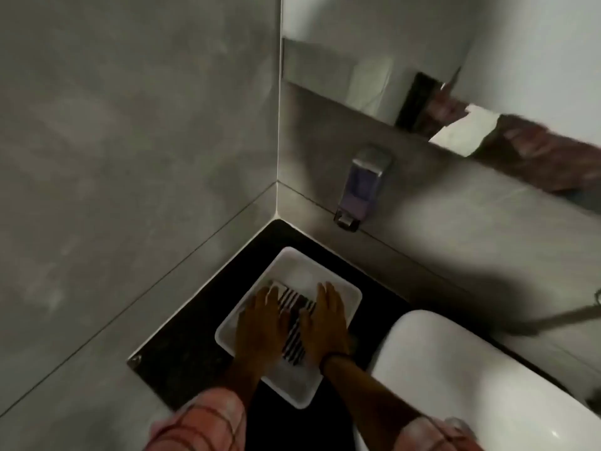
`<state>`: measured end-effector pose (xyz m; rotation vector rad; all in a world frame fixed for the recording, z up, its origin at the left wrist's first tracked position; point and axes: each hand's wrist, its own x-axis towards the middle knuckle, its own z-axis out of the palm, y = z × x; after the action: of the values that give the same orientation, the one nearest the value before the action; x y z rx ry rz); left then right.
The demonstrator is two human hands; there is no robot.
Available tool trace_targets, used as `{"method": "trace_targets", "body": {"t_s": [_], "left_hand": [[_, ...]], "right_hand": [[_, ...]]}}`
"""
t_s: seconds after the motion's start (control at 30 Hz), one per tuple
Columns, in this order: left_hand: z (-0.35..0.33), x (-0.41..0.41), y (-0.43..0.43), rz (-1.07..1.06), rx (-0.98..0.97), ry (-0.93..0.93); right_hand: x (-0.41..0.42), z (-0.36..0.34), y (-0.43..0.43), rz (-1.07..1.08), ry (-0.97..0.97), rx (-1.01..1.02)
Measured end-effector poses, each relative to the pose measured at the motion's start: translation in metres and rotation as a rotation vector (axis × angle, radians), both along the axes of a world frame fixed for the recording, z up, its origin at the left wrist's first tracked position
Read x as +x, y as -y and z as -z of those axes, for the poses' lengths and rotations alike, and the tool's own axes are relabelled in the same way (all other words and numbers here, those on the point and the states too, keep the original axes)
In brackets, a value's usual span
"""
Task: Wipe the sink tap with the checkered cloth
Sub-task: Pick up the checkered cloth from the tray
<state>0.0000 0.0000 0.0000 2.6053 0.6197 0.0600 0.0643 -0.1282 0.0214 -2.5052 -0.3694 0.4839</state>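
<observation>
The checkered cloth (pixel 295 333), dark with white stripes, lies folded in a white tray (pixel 300 397) on the black counter. My left hand (pixel 260 323) lies flat on the cloth's left part, fingers spread. My right hand (pixel 325 320) lies flat on its right part, fingers extended, with a dark band at the wrist. Only a strip of cloth shows between the hands. The white sink (pixel 455 369) is to the right of the tray. A bit of metal (pixel 597 297) at the right edge may be the tap; most of it is out of view.
The black counter (pixel 182 369) sits in a corner between grey tiled walls. A soap dispenser (pixel 362 187) hangs on the back wall above the tray. A mirror (pixel 390 60) runs above it. The tray nearly touches the sink's rim.
</observation>
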Motion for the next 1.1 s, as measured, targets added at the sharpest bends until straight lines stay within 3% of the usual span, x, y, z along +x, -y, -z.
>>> {"method": "trace_targets", "body": {"t_s": [0.13, 0.23, 0.3, 0.4, 0.5, 0.57, 0.67, 0.8, 0.87, 0.93, 1.1], "left_hand": [[0.028, 0.01, 0.004, -0.155, -0.087, -0.243], [0.034, 0.023, 0.005, -0.212, -0.122, -0.347], [0.033, 0.029, 0.005, -0.242, -0.17, -0.316], [0.026, 0.033, 0.001, -0.312, -0.377, -0.189], [0.012, 0.039, -0.014, -0.408, -0.545, -0.283], [-0.001, 0.04, -0.023, -0.39, -0.69, -0.308], [-0.021, 0.04, -0.026, -0.374, -0.917, -0.193], [-0.061, 0.036, 0.002, -0.197, -1.345, -0.206], [-0.075, 0.036, 0.033, -0.053, -1.291, -0.166], [-0.082, 0.035, 0.07, 0.025, -1.102, -0.041], [-0.067, 0.022, 0.165, 0.3, -0.321, 0.174]], "right_hand": [[0.004, 0.028, -0.018, 0.174, -0.313, -0.095], [0.009, 0.036, -0.029, 0.261, -0.349, -0.158], [0.015, 0.033, -0.034, 0.333, -0.399, -0.16], [0.024, 0.028, -0.039, 0.57, -0.539, -0.003], [0.035, 0.012, -0.037, 0.627, -0.594, 0.055], [0.034, -0.004, -0.029, 0.604, -0.621, 0.197], [0.026, -0.038, -0.006, 0.606, -0.583, 0.551], [0.0, -0.079, 0.055, 0.74, -0.733, 0.91], [-0.017, -0.094, 0.094, 0.849, -0.819, 1.007], [-0.033, -0.108, 0.132, 0.931, -0.843, 1.067], [-0.087, -0.154, 0.248, 1.081, -0.792, 1.214]]}}
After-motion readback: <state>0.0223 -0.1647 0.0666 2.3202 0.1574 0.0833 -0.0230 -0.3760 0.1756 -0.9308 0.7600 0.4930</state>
